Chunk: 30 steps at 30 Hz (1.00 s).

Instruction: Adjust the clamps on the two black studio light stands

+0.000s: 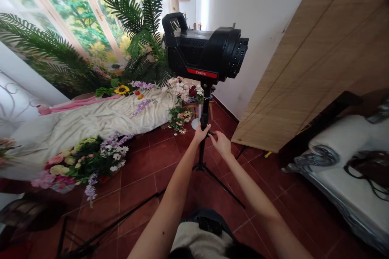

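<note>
A black studio light (200,50) with a red label sits on top of a black light stand (201,151) in front of me. My left hand (201,132) is wrapped round the stand's column, well below the lamp. Close by on the right, my right hand (221,143) pinches a small dark knob (210,133) on the side of the column. The fingers partly hide the knob and the column behind it. Below my hands, the stand's legs are spread on the red tile floor (165,156).
A bed-like surface with cream cloth (121,115) lies at left, with a flower arrangement (82,158) before it. Palm leaves (139,20) rise behind. Another black stand (121,222) crosses the lower left floor. At right are a leaning bamboo screen (282,64) and a white sofa (358,178).
</note>
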Motion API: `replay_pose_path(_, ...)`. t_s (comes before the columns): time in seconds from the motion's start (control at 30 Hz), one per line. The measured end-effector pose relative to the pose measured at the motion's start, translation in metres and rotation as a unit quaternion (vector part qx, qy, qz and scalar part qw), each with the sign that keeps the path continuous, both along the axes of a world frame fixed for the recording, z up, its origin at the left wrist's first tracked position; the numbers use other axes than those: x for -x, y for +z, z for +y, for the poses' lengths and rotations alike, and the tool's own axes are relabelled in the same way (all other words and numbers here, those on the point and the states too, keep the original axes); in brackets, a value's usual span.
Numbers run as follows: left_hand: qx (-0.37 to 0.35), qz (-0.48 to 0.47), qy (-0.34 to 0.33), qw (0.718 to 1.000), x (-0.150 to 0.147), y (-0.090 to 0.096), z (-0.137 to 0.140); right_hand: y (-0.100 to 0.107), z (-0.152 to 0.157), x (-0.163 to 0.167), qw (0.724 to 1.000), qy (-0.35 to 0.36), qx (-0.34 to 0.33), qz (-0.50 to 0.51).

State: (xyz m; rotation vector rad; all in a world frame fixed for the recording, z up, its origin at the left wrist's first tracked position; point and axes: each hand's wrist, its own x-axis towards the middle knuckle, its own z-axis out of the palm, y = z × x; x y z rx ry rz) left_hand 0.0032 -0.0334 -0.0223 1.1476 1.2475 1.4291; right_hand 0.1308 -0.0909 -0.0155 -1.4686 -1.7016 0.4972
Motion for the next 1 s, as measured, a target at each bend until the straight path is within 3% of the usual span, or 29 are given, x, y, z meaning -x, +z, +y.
replay_pose_path(0.13,-0.041,0.017,-0.011,0.999,0.0,-0.008,0.003,-0.004,0.008,-0.003,1.0,0.004,0.002,-0.005)
replay_pose_path(0.23,-0.02,0.011,0.012,1.0,-0.001,-0.011,0.004,-0.005,0.012,-0.001,1.0,0.0,0.019,-0.003)
replay_pose_path(0.4,0.01,0.027,-0.009,1.0,-0.003,-0.01,0.003,-0.003,0.011,0.002,0.999,0.01,0.033,0.028)
replay_pose_path(0.6,-0.022,0.055,0.029,0.998,0.007,-0.018,-0.022,-0.008,0.004,0.007,0.999,-0.039,0.016,-0.019)
replay_pose_path(0.7,-0.021,0.055,0.034,0.998,0.03,-0.041,-0.059,-0.012,-0.002,0.013,0.997,-0.072,0.012,-0.03)
replay_pose_path(0.77,0.021,0.059,0.023,0.998,0.056,-0.063,-0.097,-0.014,-0.006,0.017,0.997,-0.078,0.012,-0.025)
replay_pose_path(0.9,0.166,0.038,-0.023,0.985,0.132,-0.107,-0.2,-0.019,-0.011,0.025,0.995,-0.097,0.006,-0.032)
replay_pose_path(1.0,0.26,0.021,0.029,0.965,0.204,-0.124,-0.291,-0.032,-0.014,0.033,0.988,-0.148,-0.012,-0.045)
